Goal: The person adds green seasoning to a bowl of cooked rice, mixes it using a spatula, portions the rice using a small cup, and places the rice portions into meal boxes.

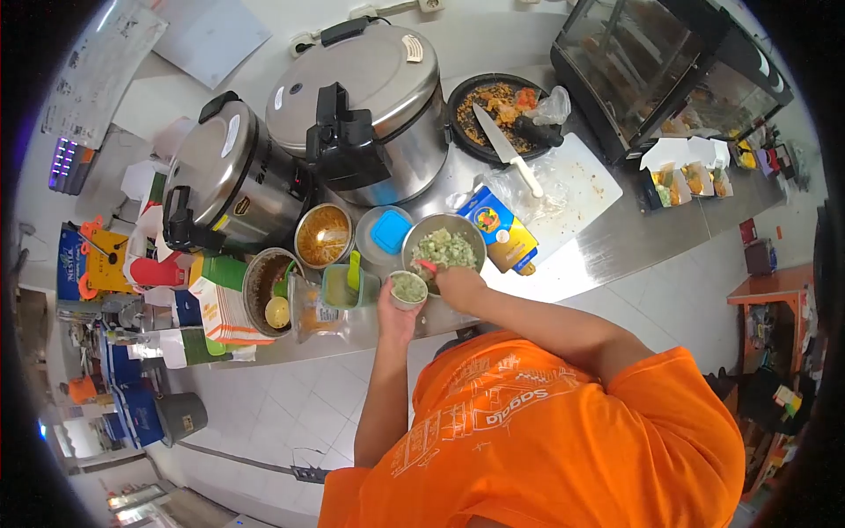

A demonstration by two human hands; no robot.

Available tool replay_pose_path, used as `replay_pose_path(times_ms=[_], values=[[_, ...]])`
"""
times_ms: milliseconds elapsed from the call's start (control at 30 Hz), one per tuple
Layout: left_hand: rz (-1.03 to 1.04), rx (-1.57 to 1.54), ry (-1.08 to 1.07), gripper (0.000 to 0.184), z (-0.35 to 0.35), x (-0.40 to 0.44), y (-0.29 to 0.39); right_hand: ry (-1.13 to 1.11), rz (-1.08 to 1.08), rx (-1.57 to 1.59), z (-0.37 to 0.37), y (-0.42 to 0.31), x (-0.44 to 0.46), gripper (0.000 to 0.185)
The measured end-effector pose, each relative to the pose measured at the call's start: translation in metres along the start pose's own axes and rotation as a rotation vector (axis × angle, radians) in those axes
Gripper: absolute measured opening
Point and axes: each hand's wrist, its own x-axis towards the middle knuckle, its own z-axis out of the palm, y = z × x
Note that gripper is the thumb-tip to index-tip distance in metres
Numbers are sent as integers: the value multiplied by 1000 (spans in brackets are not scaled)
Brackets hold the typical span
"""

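Note:
My left hand point(396, 322) is wrapped round a small white cup point(409, 289) full of pale green chopped food, held up close to the near side of a steel bowl point(476, 239). In that bowl lies more of the same pale green and white chopped mix point(446, 248). Closed at the bowl's near rim, my right hand point(459, 289) grips what looks like a red spoon point(427, 265); its red end points toward the cup, and the rest is hidden by my fingers. A blue-and-yellow box point(499, 231) lies just right of the bowl.
Two large rice cookers point(361, 88) point(216, 163) stand at the back left. Nearer are a pot of orange food point(324, 236), a lidded tub point(387, 231) and a green-tinted container point(339, 287). A knife point(506, 145) rests across a black stone mortar point(458, 97), beside a white cutting board point(588, 180).

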Motion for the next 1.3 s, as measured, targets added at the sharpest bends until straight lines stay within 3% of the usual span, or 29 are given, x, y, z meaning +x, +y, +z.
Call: replay_pose_path(times_ms=[100, 200, 267, 300, 333, 400, 433, 533, 567, 600, 667, 733, 800, 833, 867, 933, 967, 1000, 1067, 1100, 1167, 1200, 1267, 1300], values=[[35, -19, -8, 41, -1, -2, -5, -39, -14, 179, 22, 38, 19, 28], [50, -30, 21, 42, 16, -10, -5, -62, -84, 291, -5, 63, -4, 30], [282, 87, 246, 39, 37, -18, -7, -9, -62, 564, -15, 67, -19, 26], [284, 83, 246, 39, 39, -15, -7, 57, -34, 603, -10, 67, -21, 25], [337, 181, 184, 37, 40, -12, -8, 54, -36, 600, -18, 57, -28, 25], [387, 287, 121, 35, 47, -8, -10, 283, -92, 545, -28, 31, -42, 26], [386, 259, 85, 33, 57, -7, -13, 430, -235, 443, -16, 25, -37, 35], [383, 229, 26, 34, 65, 2, -17, 343, -58, 246, 11, 4, -39, 39], [384, 217, 20, 38, 63, 5, -18, 372, -138, 237, 11, 11, -38, 47], [379, 224, 12, 38, 59, 7, -17, 379, -129, 239, 3, 17, -38, 47], [209, -57, -148, 32, 49, 8, -11, 330, -162, 143, -30, 26, -44, 46], [204, -98, -190, 32, 42, 6, -6, 354, -142, 110, -57, 29, -47, 46], [201, -146, -232, 32, 40, 6, -6, 280, 115, 320, -63, 32, -44, 47], [215, -185, -244, 32, 41, 8, -6, 241, 87, 523, -67, 26, -47, 43], [228, -224, -256, 32, 42, 9, -7, 242, 87, 524, -44, 24, -40, 43], [283, -124, -265, 33, 52, 2, -10, 439, -344, 650, 16, 21, -21, 39], [336, -25, -270, 34, 54, -2, -12, 309, -111, 734, 5, 6, -27, 33], [335, -22, -269, 34, 50, -1, -11, 310, -110, 738, -11, 0, -31, 33], [235, -52, -334, 35, 40, 2, -9, -13, -143, 513, -43, -1, -29, 30], [233, -54, -327, 35, 41, -5, -11, -20, -142, 516, -54, 4, -28, 30], [225, 8, -210, 34, 54, -16, -10, -201, -219, 225, -75, 19, -25, 24], [224, 16, -218, 34, 54, -16, -8, -191, -215, 227, -74, 18, -28, 24], [311, 70, -205, 33, 57, -13, -9, 254, -179, 565, -67, 12, -43, 20], [308, 59, -203, 33, 61, -14, -13, 257, -263, 641, -24, 18, -29, 25]])
